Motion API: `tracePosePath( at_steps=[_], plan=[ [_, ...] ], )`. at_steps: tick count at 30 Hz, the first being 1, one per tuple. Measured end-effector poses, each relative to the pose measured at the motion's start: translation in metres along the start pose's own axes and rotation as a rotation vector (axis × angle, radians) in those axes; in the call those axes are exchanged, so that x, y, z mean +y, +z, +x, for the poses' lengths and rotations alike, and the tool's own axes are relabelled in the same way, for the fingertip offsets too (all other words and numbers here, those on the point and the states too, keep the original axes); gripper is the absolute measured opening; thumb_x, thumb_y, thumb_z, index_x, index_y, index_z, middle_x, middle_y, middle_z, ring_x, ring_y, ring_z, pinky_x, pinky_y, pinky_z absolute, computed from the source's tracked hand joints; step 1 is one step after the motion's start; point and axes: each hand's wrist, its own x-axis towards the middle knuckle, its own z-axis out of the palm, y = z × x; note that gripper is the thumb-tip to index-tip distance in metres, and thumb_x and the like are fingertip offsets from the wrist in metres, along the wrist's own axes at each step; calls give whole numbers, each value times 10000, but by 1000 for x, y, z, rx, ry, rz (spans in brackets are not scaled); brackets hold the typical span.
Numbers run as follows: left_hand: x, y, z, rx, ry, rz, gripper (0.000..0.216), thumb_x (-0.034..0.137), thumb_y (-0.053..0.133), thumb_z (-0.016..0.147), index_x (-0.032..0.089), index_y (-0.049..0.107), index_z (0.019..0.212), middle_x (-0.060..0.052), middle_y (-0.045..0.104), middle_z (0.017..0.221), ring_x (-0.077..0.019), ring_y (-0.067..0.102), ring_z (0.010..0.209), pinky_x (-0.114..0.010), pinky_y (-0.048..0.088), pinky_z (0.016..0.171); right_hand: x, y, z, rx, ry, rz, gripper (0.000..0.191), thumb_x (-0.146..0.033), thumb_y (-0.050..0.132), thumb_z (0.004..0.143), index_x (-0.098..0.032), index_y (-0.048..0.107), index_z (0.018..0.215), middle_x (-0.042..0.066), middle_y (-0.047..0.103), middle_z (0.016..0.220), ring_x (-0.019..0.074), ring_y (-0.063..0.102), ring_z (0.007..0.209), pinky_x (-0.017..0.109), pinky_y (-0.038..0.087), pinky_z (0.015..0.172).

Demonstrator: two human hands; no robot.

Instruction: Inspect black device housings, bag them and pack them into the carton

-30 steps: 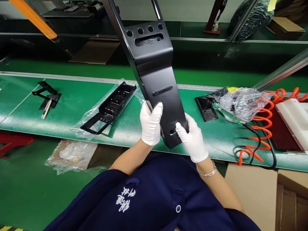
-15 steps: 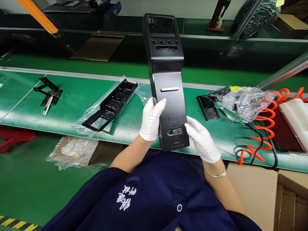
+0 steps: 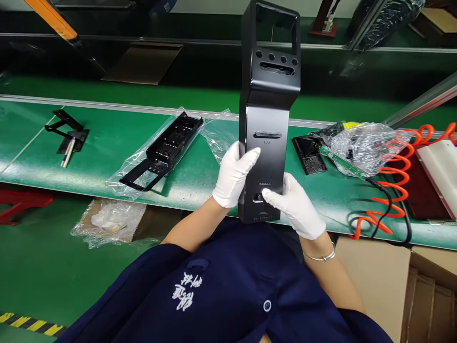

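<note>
I hold a long black plastic housing panel upright over the near edge of the green conveyor belt. It has a rectangular window at the top, a row of round holes, a slot and a MAX mark. My left hand, in a white glove, grips its lower left edge. My right hand, also gloved, grips the lower right edge, with the thumb across the small slider near the panel's bottom.
On the belt lie a black frame part on a clear plastic bag, a small black bracket at the left, a black plate, a crumpled bag and an orange coiled hose. Cardboard boxes stand at lower right.
The panel has swung from leaning left to upright and shifted right. My right thumb has moved back onto the slider near its bottom.
</note>
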Motion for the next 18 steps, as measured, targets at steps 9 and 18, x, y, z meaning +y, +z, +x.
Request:
tracePosePath(
  at_steps=[9,18],
  plan=[
    [2,2,2,-6,5,19,214,380,733,852,213,634,941,-18,727,951,-194,691,900,-345,598,851,-13,10,-1,36,-27,-6,657,-444,898,613,-132,572,1090,76,678,1055,100,665,891,197,612,812],
    [7,4,1,-12,62,134,276,413,822,802,206,668,897,-23,721,905,-196,699,851,-344,613,811,14,5,7,94,-157,-48,836,-715,707,796,-192,528,1422,90,608,1325,145,654,1180,275,601,1091]
  ],
)
